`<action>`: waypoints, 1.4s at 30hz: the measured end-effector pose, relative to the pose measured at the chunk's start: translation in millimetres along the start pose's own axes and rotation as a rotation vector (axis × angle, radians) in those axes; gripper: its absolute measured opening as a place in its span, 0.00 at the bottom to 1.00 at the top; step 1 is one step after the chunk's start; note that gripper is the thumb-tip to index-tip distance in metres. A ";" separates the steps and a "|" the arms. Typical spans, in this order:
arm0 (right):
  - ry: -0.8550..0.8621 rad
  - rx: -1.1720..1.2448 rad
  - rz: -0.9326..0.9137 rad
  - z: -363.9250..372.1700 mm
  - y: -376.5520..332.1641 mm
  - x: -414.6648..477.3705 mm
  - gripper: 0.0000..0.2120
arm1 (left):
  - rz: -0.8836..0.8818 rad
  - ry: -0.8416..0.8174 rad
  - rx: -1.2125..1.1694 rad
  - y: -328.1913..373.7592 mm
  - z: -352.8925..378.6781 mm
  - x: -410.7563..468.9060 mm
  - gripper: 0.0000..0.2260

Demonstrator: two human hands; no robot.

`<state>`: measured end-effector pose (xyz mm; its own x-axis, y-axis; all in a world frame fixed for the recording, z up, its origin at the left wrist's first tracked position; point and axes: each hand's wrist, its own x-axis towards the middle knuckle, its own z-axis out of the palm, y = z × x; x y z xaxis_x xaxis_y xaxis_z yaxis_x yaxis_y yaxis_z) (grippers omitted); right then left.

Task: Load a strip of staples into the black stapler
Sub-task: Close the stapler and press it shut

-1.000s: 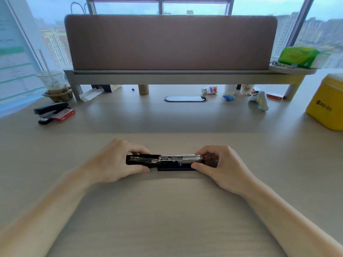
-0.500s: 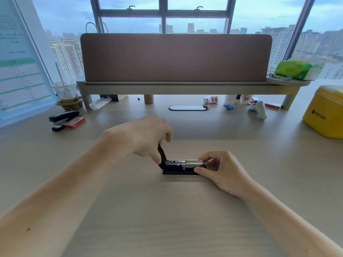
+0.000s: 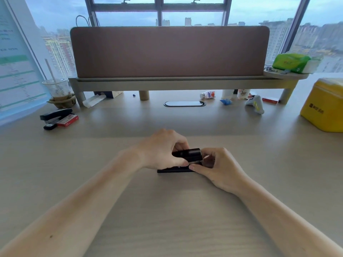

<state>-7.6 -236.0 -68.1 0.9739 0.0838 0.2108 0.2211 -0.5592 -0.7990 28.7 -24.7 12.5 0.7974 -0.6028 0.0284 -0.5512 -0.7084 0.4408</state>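
The black stapler (image 3: pixel 191 154) lies on the wooden desk in the middle of the head view, its base (image 3: pixel 172 170) flat on the surface. My left hand (image 3: pixel 163 151) grips the black top cover from the left and holds it down over the metal magazine. At the front end, my right hand (image 3: pixel 217 166) pinches the stapler, thumb against the base. A thin sliver of the metal magazine (image 3: pixel 194 161) shows between cover and base. No staples are visible inside.
A second black stapler (image 3: pixel 53 115) and a red staple box (image 3: pixel 67 121) sit at the far left. A plastic cup (image 3: pixel 57 89), a desk shelf (image 3: pixel 176 80) with a partition, a white controller (image 3: pixel 257 105) and a yellow box (image 3: pixel 324 104) line the back and right.
The top cover went from lying flat open to the left, to standing upright, to folded down over the magazine under my left hand. My right hand stayed at the front end.
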 end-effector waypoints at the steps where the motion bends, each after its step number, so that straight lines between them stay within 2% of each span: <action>1: 0.012 0.001 -0.004 0.6 -0.9 0.2 0.07 | -0.026 -0.004 -0.032 0.7 -0.4 -0.3 0.09; 4: 0.041 0.005 -0.014 -0.4 -3.3 -0.2 0.19 | -0.191 -0.013 -0.190 9.9 6.9 8.2 0.22; 6: 0.035 0.015 -0.027 -1.4 -5.2 -1.9 0.24 | -0.278 -0.024 -0.143 17.3 18.8 20.1 0.27; 12: 0.029 0.049 -0.015 -1.0 -9.0 -3.8 0.31 | -0.327 -0.032 0.031 23.6 36.4 40.0 0.25; 20: 0.029 0.043 -0.021 -1.5 -7.4 -3.5 0.33 | -0.330 0.023 -0.013 24.1 41.5 37.0 0.25; 28: 0.032 0.005 -0.045 -2.6 -7.2 -3.6 0.31 | -0.312 0.096 0.055 14.3 50.8 39.6 0.25; 31: 0.036 -0.038 -0.062 -4.4 -8.5 -4.4 0.29 | -0.277 0.134 -0.083 17.5 38.0 27.3 0.29; 33: 0.031 -0.083 -0.053 -6.0 -8.8 -6.0 0.29 | -0.186 0.200 -0.142 13.9 26.8 13.4 0.25; 36: 0.000 -0.180 -0.085 -11.5 -8.7 -10.8 0.30 | -0.016 0.242 -0.158 -3.9 17.7 -17.9 0.11; 39: -0.017 -0.272 -0.156 -26.5 -10.2 -4.3 0.22 | 0.044 0.159 -0.026 -29.0 27.0 -37.2 0.14; 42: 0.035 -0.294 -0.165 -39.0 -12.5 20.4 0.18 | 0.040 0.230 -0.058 -40.7 29.2 -40.9 0.12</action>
<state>7.5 -259.4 -31.8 0.9228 0.1673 0.3470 0.3464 -0.7546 -0.5573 11.3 18.0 -32.8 0.8136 -0.5260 0.2479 -0.5741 -0.6592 0.4856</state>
